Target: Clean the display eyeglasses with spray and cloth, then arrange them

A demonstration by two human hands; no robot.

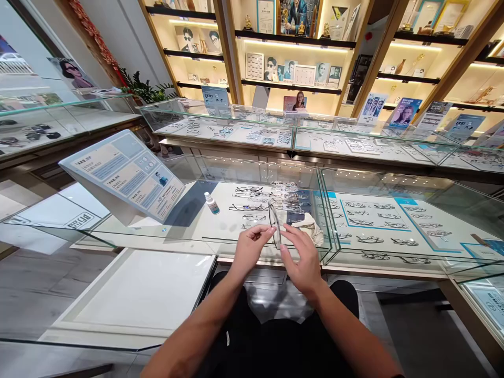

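Between my two hands, above the front edge of the glass display case, is a pair of eyeglasses turned on its side. My left hand pinches the frame with thumb and fingertips. From the other side, my right hand holds the lower part of the glasses between thumb and fingers. Just beyond my right hand lies a crumpled cream cloth on the glass. Farther left stands a small white spray bottle with a label.
A blue and white sign stands tilted on the case's left. Rows of eyeglasses lie under the glass to the right. A white drawer or tray juts out at lower left. More glass cases and lit shelves are behind.
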